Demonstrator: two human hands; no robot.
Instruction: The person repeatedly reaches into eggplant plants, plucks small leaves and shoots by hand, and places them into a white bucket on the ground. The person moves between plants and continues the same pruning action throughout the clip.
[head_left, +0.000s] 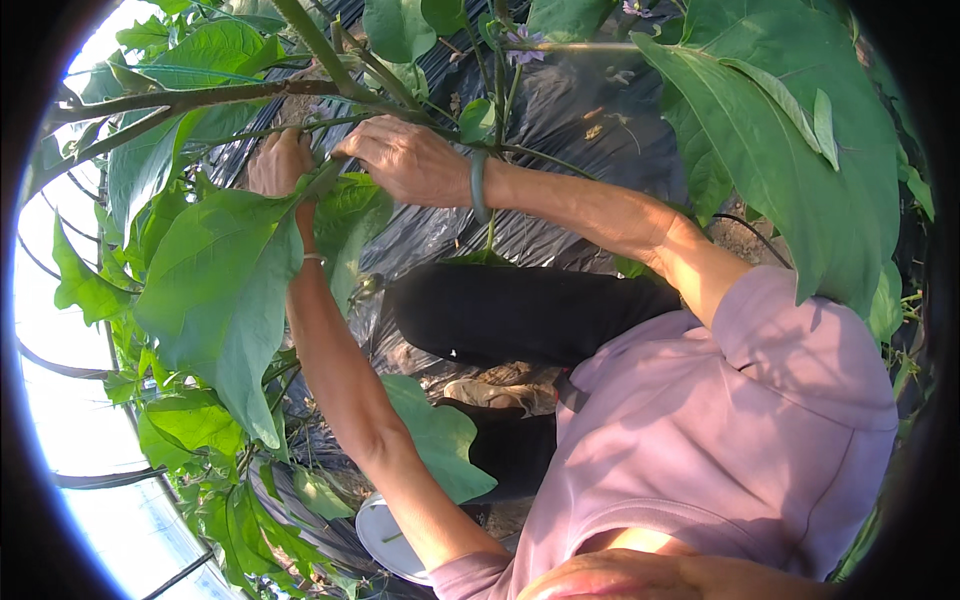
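My left hand (279, 163), its fingers curled, is among the stems of an eggplant plant, just below a thin green side stem (251, 135). Leaves partly cover it, and what its fingers hold is hidden. My right hand (409, 161), with a grey-green bangle (478, 186) at the wrist, is close beside it. Its thumb and fingers pinch a grey-green folded leaf part (324, 178) between the two hands. A thick forked branch (247, 91) passes just above both hands. One broad eggplant leaf (217, 292) hangs in front of my left wrist.
Black plastic mulch film (585, 127) covers the soil. Purple flowers (525, 45) and a large leaf (787, 150) are at the upper right. A white container (390, 536) is below my left forearm. Greenhouse hoops (112, 478) curve along the left. Green twine (195, 71) runs near the branches.
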